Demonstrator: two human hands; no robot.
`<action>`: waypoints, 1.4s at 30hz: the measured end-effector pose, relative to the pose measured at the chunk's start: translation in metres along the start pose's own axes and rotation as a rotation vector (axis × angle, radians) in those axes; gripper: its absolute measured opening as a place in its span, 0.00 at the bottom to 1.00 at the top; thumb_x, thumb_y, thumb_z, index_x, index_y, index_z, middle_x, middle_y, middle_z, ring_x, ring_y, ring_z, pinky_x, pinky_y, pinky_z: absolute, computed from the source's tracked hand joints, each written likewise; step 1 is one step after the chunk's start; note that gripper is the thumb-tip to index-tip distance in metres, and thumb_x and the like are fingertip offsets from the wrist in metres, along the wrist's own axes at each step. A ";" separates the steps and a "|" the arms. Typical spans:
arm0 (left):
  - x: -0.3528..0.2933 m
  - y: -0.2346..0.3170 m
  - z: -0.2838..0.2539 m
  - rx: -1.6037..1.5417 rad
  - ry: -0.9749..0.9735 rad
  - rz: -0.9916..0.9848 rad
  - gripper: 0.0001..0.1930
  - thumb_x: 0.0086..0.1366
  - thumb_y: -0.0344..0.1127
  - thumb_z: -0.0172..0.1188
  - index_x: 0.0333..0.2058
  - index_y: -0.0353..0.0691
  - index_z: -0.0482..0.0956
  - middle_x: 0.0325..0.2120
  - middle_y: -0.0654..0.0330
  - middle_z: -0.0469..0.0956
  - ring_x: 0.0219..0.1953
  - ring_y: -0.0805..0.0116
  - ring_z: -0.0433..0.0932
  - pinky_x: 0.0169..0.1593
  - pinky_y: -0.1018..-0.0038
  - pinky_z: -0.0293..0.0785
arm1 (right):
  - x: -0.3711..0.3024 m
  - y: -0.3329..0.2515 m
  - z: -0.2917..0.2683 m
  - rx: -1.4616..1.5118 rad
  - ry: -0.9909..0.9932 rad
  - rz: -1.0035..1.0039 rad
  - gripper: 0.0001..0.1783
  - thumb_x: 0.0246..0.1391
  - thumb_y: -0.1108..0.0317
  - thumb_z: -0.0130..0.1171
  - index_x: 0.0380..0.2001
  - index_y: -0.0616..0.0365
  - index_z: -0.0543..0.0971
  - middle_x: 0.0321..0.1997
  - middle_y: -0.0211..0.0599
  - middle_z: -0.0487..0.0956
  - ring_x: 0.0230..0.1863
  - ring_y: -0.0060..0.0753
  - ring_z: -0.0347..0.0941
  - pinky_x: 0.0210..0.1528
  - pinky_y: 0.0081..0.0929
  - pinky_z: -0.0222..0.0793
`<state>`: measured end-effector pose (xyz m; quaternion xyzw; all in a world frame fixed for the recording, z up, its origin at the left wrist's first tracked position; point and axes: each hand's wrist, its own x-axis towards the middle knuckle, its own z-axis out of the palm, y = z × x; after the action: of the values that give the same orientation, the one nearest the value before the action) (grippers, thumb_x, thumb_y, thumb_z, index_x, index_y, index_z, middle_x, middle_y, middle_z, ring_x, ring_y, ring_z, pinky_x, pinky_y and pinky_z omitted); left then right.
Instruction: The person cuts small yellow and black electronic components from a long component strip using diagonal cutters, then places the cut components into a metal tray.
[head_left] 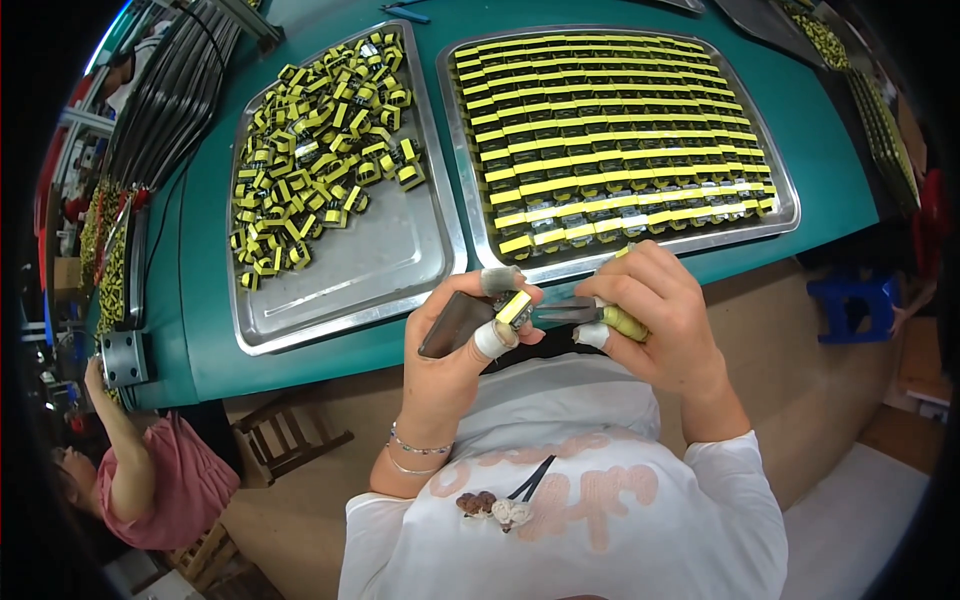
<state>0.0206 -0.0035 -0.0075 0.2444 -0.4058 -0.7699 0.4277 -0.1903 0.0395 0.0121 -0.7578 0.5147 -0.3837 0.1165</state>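
Observation:
My left hand (455, 340) pinches a small black part wrapped in yellow tape (514, 308) between taped thumb and forefinger, above the table's near edge. My right hand (660, 315) grips pliers (575, 313) with yellow-green handles, jaws pointing left and touching the part. A steel tray (390, 270) at the left holds a loose heap of the same yellow and black parts (320, 150). Another steel tray (620, 255) at the right is filled with neat rows of these parts (610, 130).
The trays lie on a green table (210, 300). A person in a pink top (150, 470) sits at lower left beside wooden stools (285, 440). A blue stool (850, 305) stands at right. More trays of parts line the far left and right edges.

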 end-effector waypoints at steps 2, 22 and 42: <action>0.000 -0.001 0.002 0.003 -0.001 0.024 0.17 0.57 0.25 0.62 0.45 0.31 0.71 0.44 0.50 0.72 0.47 0.61 0.75 0.46 0.65 0.80 | 0.001 -0.002 0.001 -0.004 0.000 -0.003 0.17 0.29 0.73 0.63 0.30 0.55 0.78 0.28 0.30 0.73 0.30 0.37 0.68 0.33 0.32 0.64; 0.001 0.003 0.026 0.084 0.109 -0.031 0.25 0.65 0.43 0.55 0.53 0.33 0.62 0.39 0.49 0.76 0.36 0.68 0.79 0.35 0.75 0.81 | -0.008 -0.010 0.021 0.446 0.090 0.238 0.17 0.40 0.75 0.63 0.38 0.63 0.77 0.30 0.37 0.74 0.33 0.36 0.70 0.37 0.28 0.67; 0.013 0.001 0.016 -0.599 0.065 0.186 0.36 0.61 0.61 0.52 0.55 0.35 0.60 0.53 0.50 0.65 0.55 0.60 0.65 0.60 0.64 0.61 | -0.008 -0.026 0.040 0.997 0.044 0.482 0.17 0.49 0.77 0.60 0.44 0.64 0.73 0.41 0.36 0.77 0.41 0.23 0.73 0.46 0.23 0.67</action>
<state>0.0022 -0.0081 0.0017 0.0939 -0.1679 -0.8046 0.5617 -0.1456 0.0486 -0.0040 -0.4636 0.4321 -0.5590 0.5347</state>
